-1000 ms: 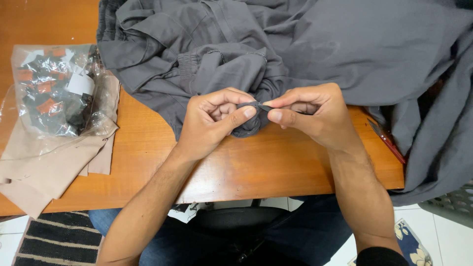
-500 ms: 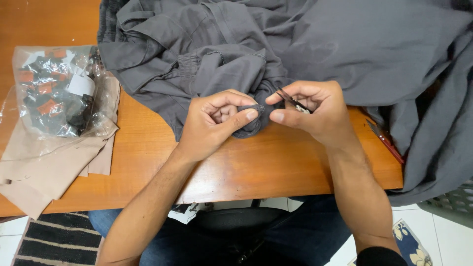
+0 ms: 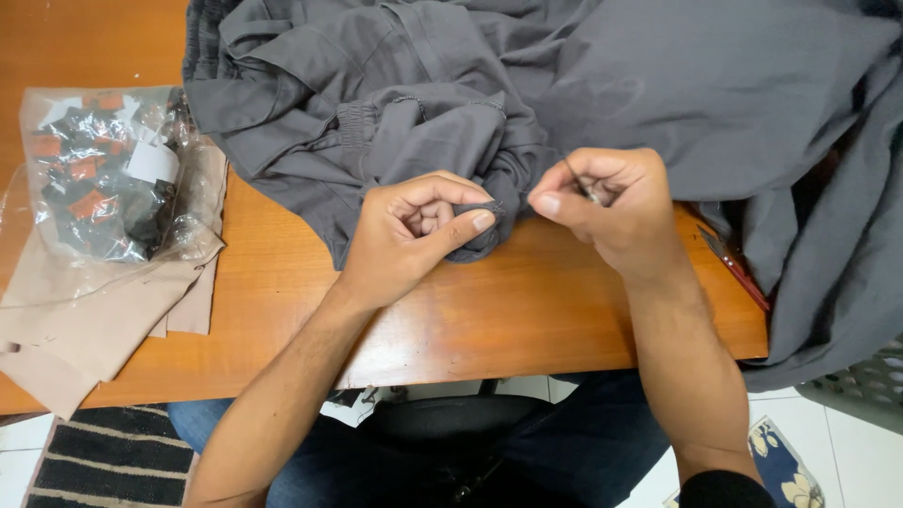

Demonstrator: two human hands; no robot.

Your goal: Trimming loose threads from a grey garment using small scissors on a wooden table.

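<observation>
Head camera, looking straight down, shows both bare hands meeting over the near half of an orange wooden table (image 3: 527, 320). Left hand (image 3: 414, 230) is curled into a loose fist, thumb pressed against the forefinger, pinching a small bunched fold at the edge of the grey garment (image 3: 564, 94) just where that cloth spills toward the table's front. Right hand (image 3: 607, 202) sits just beside it, a narrow gap between the two thumbs, its fingers drawn tight together around something small and pale with a metallic glint; what that thing is cannot be told, since the fingers hide most of it. A very thin line seems to rise from this pinch toward the cloth, too fine to be sure of. The grey garment lies heaped across the far and right parts of the table, with an elastic cuff showing among the folds, and it hangs over the right edge. A red-handled tool (image 3: 738, 268) pokes out from under the cloth near the right wrist. At the left, well apart from the hands, a clear plastic bag (image 3: 103, 179) of small black and orange pieces rests on beige fabric (image 3: 85, 320). Below the table edge are blue jeans (image 3: 583, 452) and a striped rug (image 3: 103, 461).
</observation>
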